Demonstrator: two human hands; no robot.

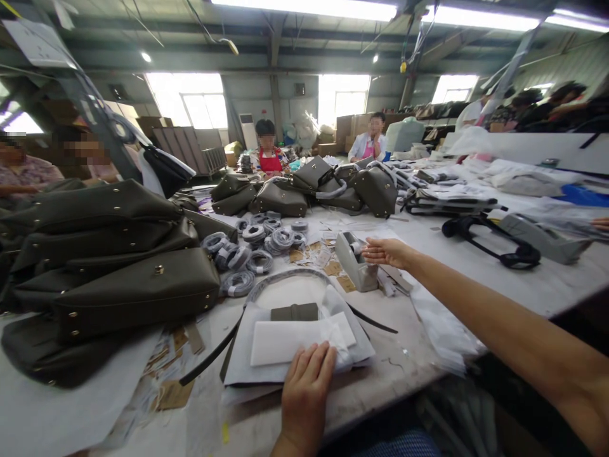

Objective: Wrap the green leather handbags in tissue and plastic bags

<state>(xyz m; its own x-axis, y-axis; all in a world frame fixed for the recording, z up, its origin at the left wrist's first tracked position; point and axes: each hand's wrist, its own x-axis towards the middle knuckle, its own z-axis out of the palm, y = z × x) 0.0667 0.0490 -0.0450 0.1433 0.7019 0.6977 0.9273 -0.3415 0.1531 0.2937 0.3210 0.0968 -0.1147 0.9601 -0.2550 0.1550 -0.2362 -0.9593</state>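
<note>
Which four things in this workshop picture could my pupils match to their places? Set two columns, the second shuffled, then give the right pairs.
1. left hand
2. right hand
3. dark bags, large stack
4. grey coils

A. clustered near the picture's middle
B. resting partly on the white packet
C. reaching up to the picture's left edge
D. at the nearer tape dispenser

Pairs: 1-B, 2-D, 3-C, 4-A

A bag pile lies left on a worktable. Near the front edge, the left hand rests on a packet atop a sheet-covered bag. Behind are coils; right of these, the right hand at a tape dispenser. Farther back, more bags, then two people.
</note>
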